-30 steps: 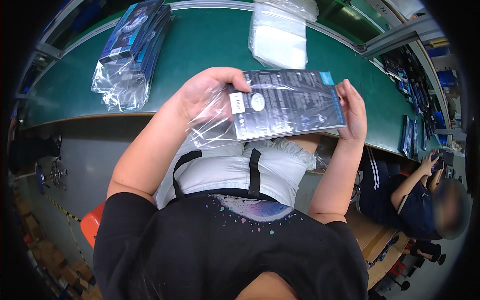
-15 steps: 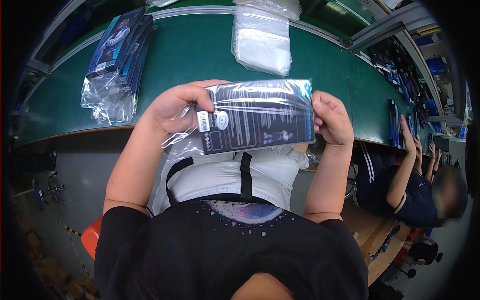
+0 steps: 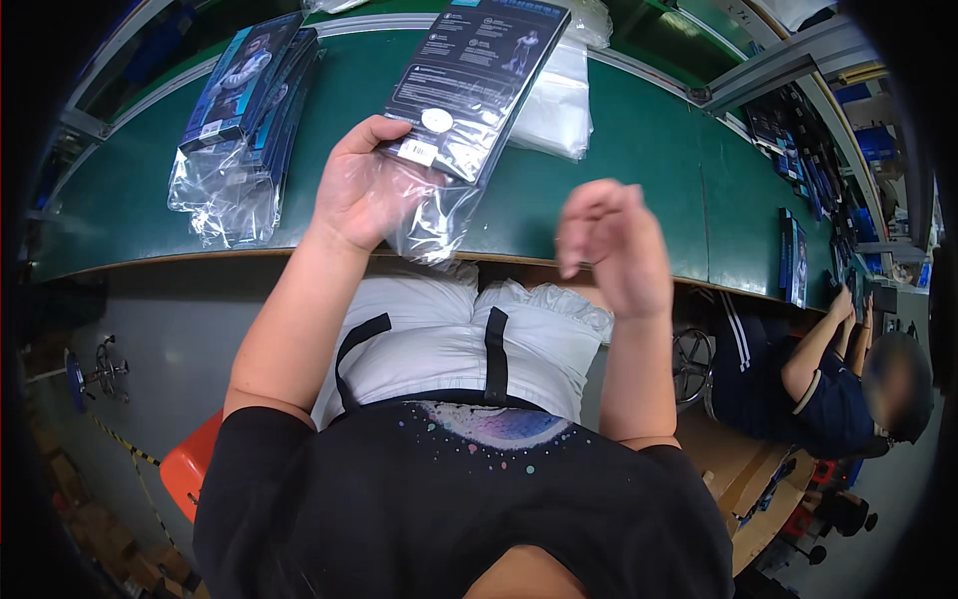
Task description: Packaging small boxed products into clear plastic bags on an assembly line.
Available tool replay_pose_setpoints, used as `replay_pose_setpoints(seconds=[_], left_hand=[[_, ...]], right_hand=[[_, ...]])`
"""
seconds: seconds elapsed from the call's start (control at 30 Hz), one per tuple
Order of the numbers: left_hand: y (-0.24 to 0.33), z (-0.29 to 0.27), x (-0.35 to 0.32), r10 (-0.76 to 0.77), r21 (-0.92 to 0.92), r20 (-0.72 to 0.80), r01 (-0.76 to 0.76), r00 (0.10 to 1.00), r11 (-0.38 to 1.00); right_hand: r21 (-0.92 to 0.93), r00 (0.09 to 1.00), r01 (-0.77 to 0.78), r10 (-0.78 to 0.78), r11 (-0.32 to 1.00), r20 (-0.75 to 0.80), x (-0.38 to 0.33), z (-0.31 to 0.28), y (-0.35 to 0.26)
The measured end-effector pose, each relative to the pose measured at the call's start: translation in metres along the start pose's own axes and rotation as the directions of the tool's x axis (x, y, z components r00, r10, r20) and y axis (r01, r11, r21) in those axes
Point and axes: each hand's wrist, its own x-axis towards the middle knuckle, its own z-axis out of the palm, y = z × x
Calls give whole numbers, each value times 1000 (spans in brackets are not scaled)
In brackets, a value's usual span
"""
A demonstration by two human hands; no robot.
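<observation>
A flat dark box in a clear plastic bag (image 3: 469,85) is tilted up over the table, its printed back facing me. My left hand (image 3: 364,180) grips its lower left corner, thumb on the face. Loose bag film hangs below that end of the box. To the right, apart from the box, my right hand (image 3: 617,240) is raised at the table's front edge; its fingers are curled and blurred, and I make out nothing in them. Behind the box lies a stack of clear plastic bags (image 3: 559,105), partly covered by it.
On the left of the green table (image 3: 639,160) leans a pile of bagged boxes (image 3: 235,95), loose film at their near ends. Another box (image 3: 793,258) stands at the right edge. More boxes lie farther right, near a seated co-worker (image 3: 828,374). An orange stool (image 3: 190,464) is at my left.
The bagged box has swung from level to tilted, its far end rising away from me. My right hand has let go of it and moved slightly left, while my left hand keeps its grip.
</observation>
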Motion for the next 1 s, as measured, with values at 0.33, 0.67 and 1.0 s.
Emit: replay_pose_setpoints(seconds=[0.33,0.67,1.0], left_hand=[[-16,-1,16,-55,-115,96,66,994,991],[-8,6,7,-19,-57,82,24,996,998],[68,82,-68,762,809,531,-491,370,-325]], right_hand=[[-118,955,-296,297,948,-13,-3,57,22],[-369,854,-348,454,862,255,-13,62,5],[349,579,-511,14,785,815,-6,105,-74]])
